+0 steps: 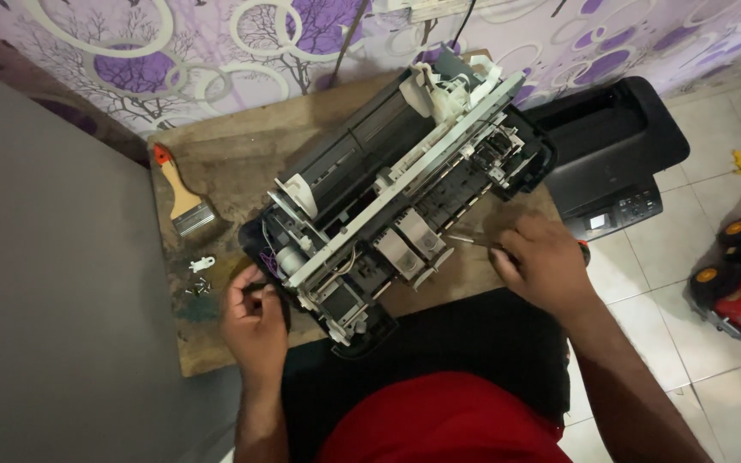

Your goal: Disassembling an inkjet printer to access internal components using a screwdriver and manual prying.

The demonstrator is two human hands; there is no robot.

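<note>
Opened printer [396, 184] mid-frame on wooden counter [216, 163], left hand [255, 321] gripping its lower-left corner, right hand [542, 261] clenched on screwdriver [473, 242] at its front edge, paintbrush [183, 195] at left, printer cover [611, 150] upper right.

Worn, scratched wood on the desk [233, 154], matt and stained dark in patches. Black matt plastic on the opened printer [396, 197], with pale grey-white plastic parts and a long dull metal rail across it. Bare wood handle and shiny metal ferrule on the brush [183, 200]. Thin bright metal shaft on the screwdriver [473, 242] by the right hand [542, 261]. Smooth black plastic, slightly glossy, on the printer cover [611, 146]. Glossy pale tile on the floor [688, 257].
</note>
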